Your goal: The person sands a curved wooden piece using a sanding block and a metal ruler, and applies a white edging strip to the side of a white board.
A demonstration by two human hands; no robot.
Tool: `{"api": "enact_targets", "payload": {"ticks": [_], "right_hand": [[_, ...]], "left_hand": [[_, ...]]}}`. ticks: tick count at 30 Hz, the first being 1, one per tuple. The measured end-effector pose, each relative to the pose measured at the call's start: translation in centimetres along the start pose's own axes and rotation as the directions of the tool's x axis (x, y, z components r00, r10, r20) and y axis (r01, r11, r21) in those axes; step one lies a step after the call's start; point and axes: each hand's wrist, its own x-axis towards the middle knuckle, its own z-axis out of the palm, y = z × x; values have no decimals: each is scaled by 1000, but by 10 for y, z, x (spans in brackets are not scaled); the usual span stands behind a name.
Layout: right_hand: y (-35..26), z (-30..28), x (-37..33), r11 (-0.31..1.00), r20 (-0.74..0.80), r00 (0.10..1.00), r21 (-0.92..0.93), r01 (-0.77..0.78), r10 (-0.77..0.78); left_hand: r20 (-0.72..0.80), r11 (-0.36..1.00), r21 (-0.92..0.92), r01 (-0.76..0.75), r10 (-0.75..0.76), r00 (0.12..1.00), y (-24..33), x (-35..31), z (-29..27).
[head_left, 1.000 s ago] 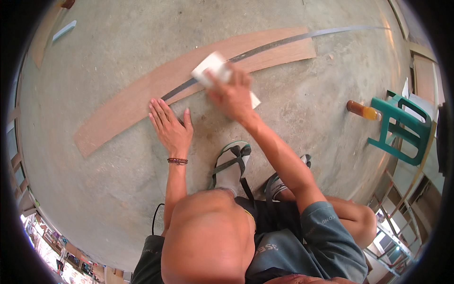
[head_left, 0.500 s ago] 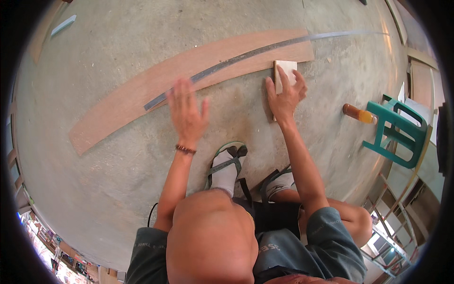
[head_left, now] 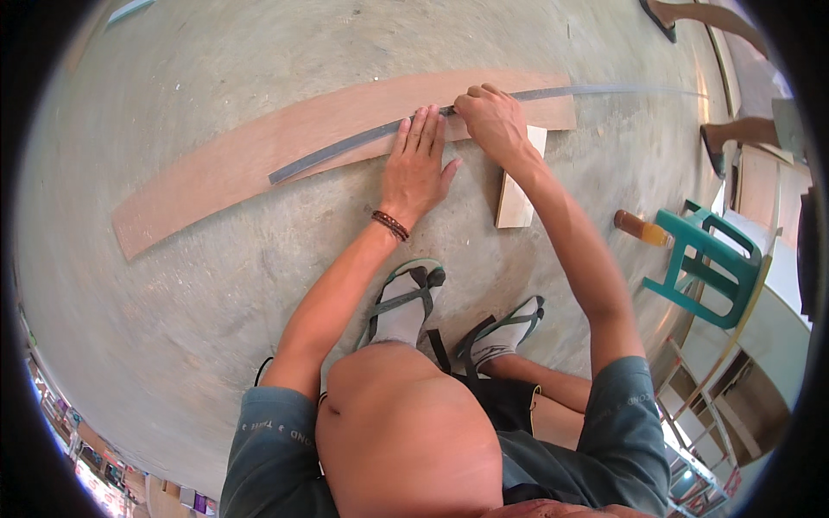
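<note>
A long, thin reddish-brown wooden board (head_left: 207, 186) lies on the concrete floor. Along it runs a narrow grey metal strip (head_left: 328, 155), which reaches past the board's right end. My left hand (head_left: 416, 173) is laid flat with fingers stretched, its fingertips on the strip near the middle. Just right of it, my right hand (head_left: 492, 125) is closed at the strip, knuckles up. A small dark bit shows by its fingers; what they grip is hidden. Partly under my right wrist lies a short pale wooden block (head_left: 515, 203), close to the board's near edge.
My sandalled feet (head_left: 401, 302) are on the floor close by. To the right stand a green plastic stool (head_left: 712, 268) and a bottle of amber liquid (head_left: 641, 227) lying beside it. Another person's legs (head_left: 738, 134) are at the upper right. A light-coloured strip (head_left: 129, 10) lies far left.
My right hand has left the wooden block, moved up to the metal strip and closed. My left hand has shifted right and settled on the strip. Another person's legs have come into view.
</note>
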Motion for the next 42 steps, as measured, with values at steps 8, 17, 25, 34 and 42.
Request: {"api": "enact_targets", "payload": {"ticks": [8,17,25,34,42], "right_hand": [[-18,-12,30,902,267,928,-276,332,-260],[4,-1,30,908,195,928,-217,357,-318],[23,-5,7,985,151,981,143,98,-119],[19,-12,17,939,175,929,-49,340,-327],[2,-13,36,776,293,817,-272,569,-496]], "left_hand": [[-17,1000,3,4,-4,1000,-4,-2,3],[-46,1000,-20,5,-5,999,-3,-3,2],[20,1000,-7,25,-25,1000,-1,-3,2],[18,1000,6,24,-24,1000,0,-3,2],[-34,997,-72,32,-34,999,-3,-5,11]]}}
